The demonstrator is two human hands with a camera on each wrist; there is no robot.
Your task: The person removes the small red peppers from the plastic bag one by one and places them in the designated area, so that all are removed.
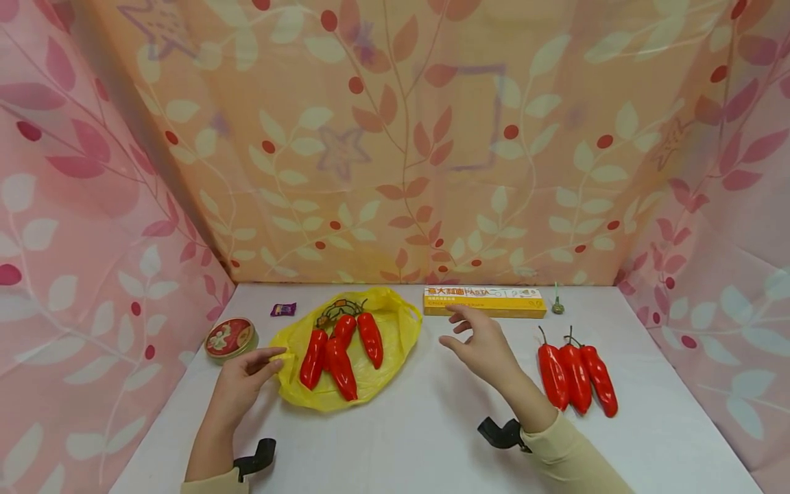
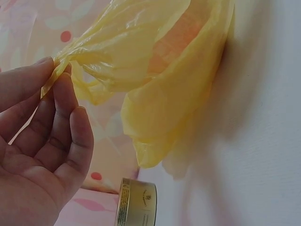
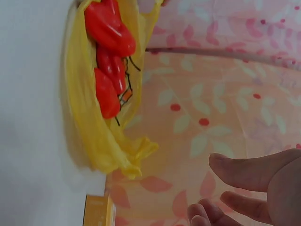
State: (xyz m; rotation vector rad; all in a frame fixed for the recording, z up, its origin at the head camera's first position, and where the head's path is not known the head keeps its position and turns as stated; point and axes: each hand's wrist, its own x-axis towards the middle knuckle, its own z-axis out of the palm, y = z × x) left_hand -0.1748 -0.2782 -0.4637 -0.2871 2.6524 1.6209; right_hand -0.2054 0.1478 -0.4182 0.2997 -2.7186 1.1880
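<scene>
A yellow plastic bag [image 1: 385, 370] lies spread on the table with several red peppers [image 1: 341, 367] on it, seen in the head view. My left hand [image 1: 237, 384] pinches the bag's left edge between thumb and fingertips; the left wrist view shows the gathered yellow plastic [image 2: 113, 59] in that grip. To the right of the bag, my right hand [image 1: 484, 343] hovers with parted fingers and nothing between them. In the right wrist view the peppers [image 3: 108, 28] sit inside the bag, apart from that hand. Three more red peppers [image 1: 577, 377] lie together at the right.
A yellow-and-white pasta box [image 1: 484, 303] lies along the back. Beside it is a small green stemmed item [image 1: 558, 305]. A round red-and-gold tin [image 1: 230, 338] stands at the left, with a small purple packet [image 1: 283, 309] behind it. Patterned cloth walls [image 1: 395, 171] enclose the table.
</scene>
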